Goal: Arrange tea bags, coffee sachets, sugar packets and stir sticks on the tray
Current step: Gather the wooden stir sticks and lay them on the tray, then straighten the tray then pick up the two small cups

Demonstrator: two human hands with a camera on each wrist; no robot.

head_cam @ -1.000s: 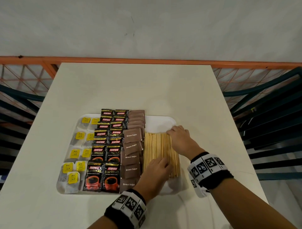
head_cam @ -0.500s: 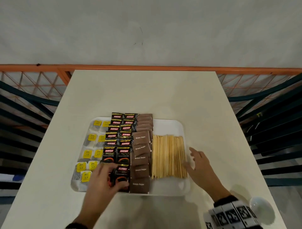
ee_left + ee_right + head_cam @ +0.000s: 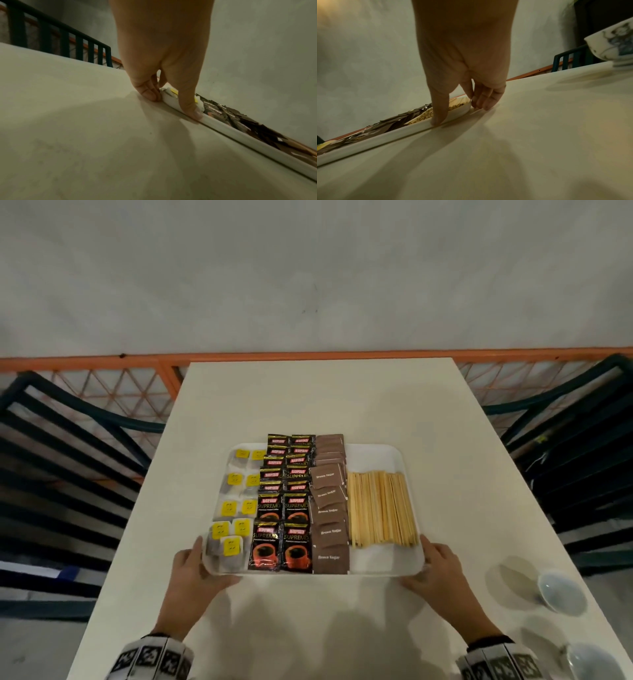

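A white tray (image 3: 376, 455) lies on the table with four lengthwise rows. From left to right they are tea bags (image 3: 236, 508) with yellow tags, black coffee sachets (image 3: 282, 510), brown sugar packets (image 3: 329, 508) and wooden stir sticks (image 3: 380, 508). My left hand (image 3: 197, 566) sits at the tray's near-left corner, thumb along the near rim and straight fingers beside the left edge. My right hand (image 3: 433, 563) mirrors it at the near-right corner. In the left wrist view my left hand (image 3: 172, 104) touches the tray (image 3: 240, 138) rim, fingertips on the table. The right wrist view shows my right hand (image 3: 460, 113) the same way against the tray (image 3: 368, 142).
Two white bowls (image 3: 561, 594) (image 3: 596, 662) stand on the table at the near right; one bowl (image 3: 614, 44) shows in the right wrist view. Dark slatted chairs (image 3: 68, 474) flank the table. An orange railing (image 3: 308, 358) runs behind it.
My left hand left the sticks, passed over the sachets and drew back to the near-left corner. My right hand left the sticks for the near-right corner.
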